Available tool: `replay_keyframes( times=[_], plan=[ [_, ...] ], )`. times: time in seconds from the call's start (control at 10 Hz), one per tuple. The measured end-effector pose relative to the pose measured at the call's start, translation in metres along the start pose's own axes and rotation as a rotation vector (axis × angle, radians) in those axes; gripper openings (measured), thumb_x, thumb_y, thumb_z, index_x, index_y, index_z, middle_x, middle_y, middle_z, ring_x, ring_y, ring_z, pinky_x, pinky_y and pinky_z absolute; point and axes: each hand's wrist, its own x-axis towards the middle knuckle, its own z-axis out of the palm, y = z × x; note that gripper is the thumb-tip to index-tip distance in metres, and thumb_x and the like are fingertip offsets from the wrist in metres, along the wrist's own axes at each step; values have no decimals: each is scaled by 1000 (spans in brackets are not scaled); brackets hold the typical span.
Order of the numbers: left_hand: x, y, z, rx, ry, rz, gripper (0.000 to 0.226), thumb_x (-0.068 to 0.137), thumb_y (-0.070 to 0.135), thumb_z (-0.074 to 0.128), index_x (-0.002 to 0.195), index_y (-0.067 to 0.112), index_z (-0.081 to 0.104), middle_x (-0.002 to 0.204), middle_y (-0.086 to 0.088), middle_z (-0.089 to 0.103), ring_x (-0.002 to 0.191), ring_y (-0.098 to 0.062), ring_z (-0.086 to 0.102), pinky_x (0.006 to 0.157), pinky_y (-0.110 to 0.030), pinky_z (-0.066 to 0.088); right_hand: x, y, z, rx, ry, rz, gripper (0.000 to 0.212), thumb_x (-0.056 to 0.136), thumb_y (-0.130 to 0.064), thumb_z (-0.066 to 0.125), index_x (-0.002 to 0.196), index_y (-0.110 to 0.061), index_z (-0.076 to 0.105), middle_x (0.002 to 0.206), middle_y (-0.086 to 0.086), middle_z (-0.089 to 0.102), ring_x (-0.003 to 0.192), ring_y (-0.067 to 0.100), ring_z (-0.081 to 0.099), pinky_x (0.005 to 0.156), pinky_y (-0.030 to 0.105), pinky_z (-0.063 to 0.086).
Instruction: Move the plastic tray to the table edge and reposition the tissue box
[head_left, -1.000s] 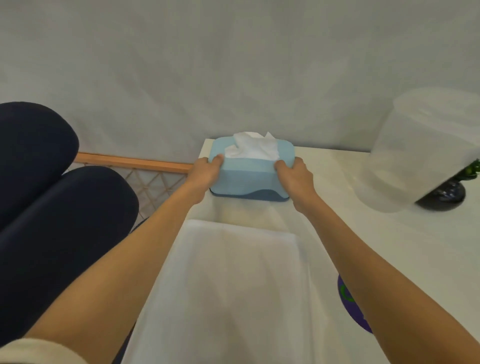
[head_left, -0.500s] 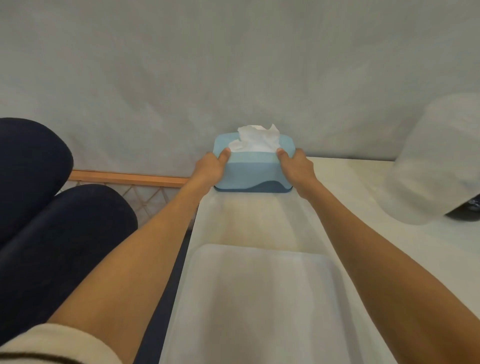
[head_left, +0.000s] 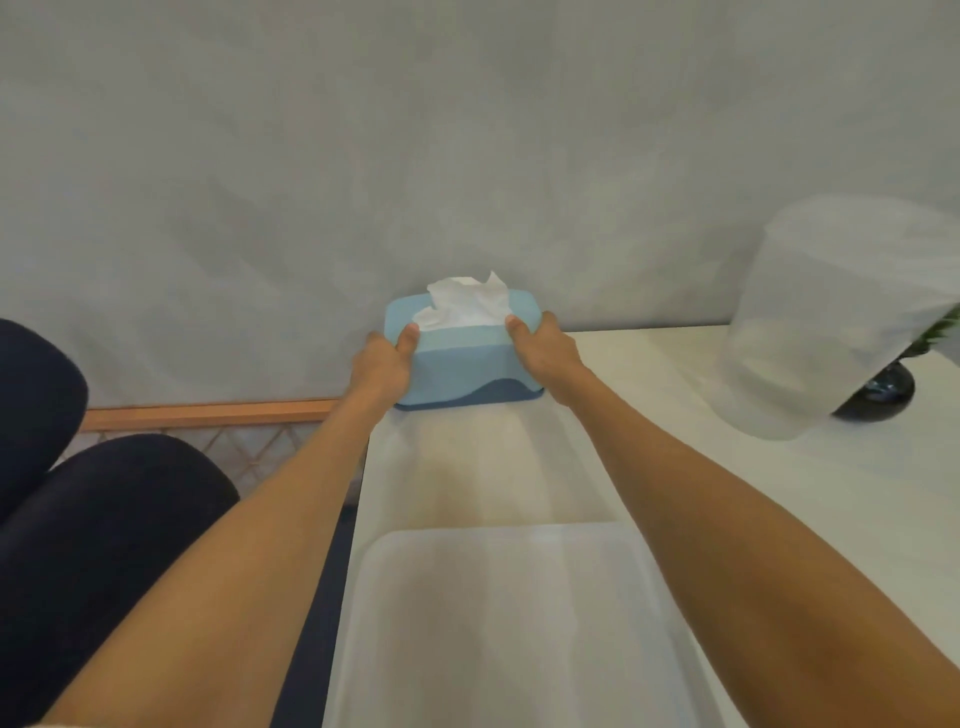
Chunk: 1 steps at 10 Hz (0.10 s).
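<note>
The light blue plastic tissue box (head_left: 462, 358) with white tissue sits at the white table's (head_left: 779, 493) far left corner against the wall, clasped between left hand (head_left: 382, 364) and right hand (head_left: 548, 348), the translucent plastic tray (head_left: 509, 623) lying near.

The tissue box (head_left: 464, 358) at the frame's centre is pale blue with a darker blue wavy band along its base, and a white tissue (head_left: 465, 304) on top. The plastic tray (head_left: 511, 629) at lower centre is milky translucent white. The table (head_left: 810, 478) is white. At lower left, the wooden lattice (head_left: 218, 431) shows an orange-tan diamond pattern
</note>
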Motion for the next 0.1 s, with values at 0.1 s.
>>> replay_keyframes(
  times=[0.1],
  plan=[
    [-8, 3, -5, 11, 33, 78, 67, 95, 50, 42, 139, 1, 30, 137, -26, 48, 123, -42, 48, 101, -47, 43, -10, -2, -9, -20, 33, -51, 71, 96, -48, 39, 151, -15, 11, 146, 19, 40, 130, 39, 44, 103, 45, 40]
  ],
)
